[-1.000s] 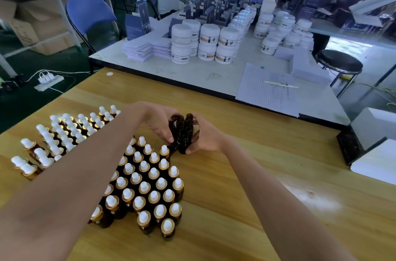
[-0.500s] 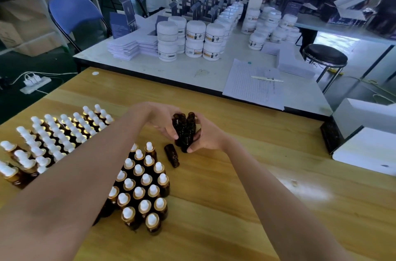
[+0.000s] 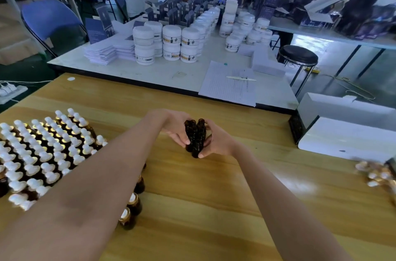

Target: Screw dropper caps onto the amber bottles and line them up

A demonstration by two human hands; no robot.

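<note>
A small cluster of uncapped amber bottles (image 3: 195,137) stands on the wooden table (image 3: 214,196), squeezed between both hands. My left hand (image 3: 174,127) curls round the cluster's left side, and my right hand (image 3: 216,141) curls round its right side. A large block of capped amber bottles (image 3: 42,153) with white dropper tops stands in rows at the left. A few more capped bottles (image 3: 132,207) show under my left forearm, which hides the rest. Loose dropper caps (image 3: 377,175) lie blurred at the right edge.
A white box (image 3: 347,128) stands at the right of the table. Beyond the far edge is a white table (image 3: 162,74) with stacked white jars (image 3: 171,44), paper sheets and a pen. A person works at its far side. A blue chair and a black stool stand nearby.
Both hands have carried the uncapped cluster rightwards, away from the capped rows. The single bottle that lay on its side by the rows half a second ago is out of sight.
</note>
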